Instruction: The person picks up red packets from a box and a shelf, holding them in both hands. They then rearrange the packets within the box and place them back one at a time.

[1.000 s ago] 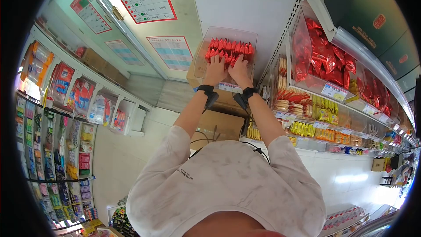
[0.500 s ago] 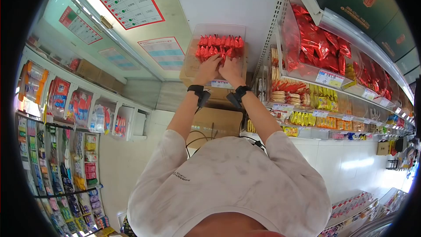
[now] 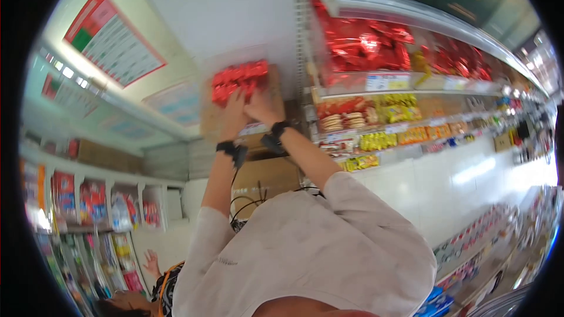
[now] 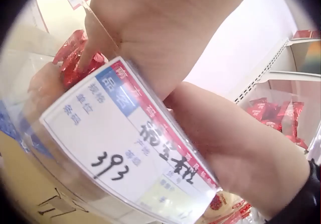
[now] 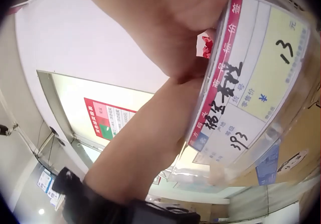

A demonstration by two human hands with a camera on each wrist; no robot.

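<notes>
Red foil-wrapped packets (image 3: 240, 76) stand in rows inside a clear plastic bin (image 3: 202, 91); they are blurred in the head view. My left hand (image 3: 235, 109) reaches over the bin's front wall to the near row. In the left wrist view its fingers (image 4: 46, 86) show through the clear plastic, with a shiny red packet (image 4: 75, 66) between them and the thumb. Beside it, my right hand (image 3: 262, 105) is at the same row, close against the left. Its fingers are hidden behind the price label (image 5: 241, 78) in the right wrist view, and I cannot tell what they hold.
Shelves with red bags (image 3: 367, 44) and yellow packets (image 3: 379, 141) run along the right. A cardboard box (image 3: 264, 177) stands below the bin. Glass panels with posters (image 3: 114, 38) rise at the left. Another person's raised hand (image 3: 152, 263) shows at lower left.
The head view has swung, so the bin and both hands now appear further left. Both hands stay at the near row of packets. Another person has come into view at lower left.
</notes>
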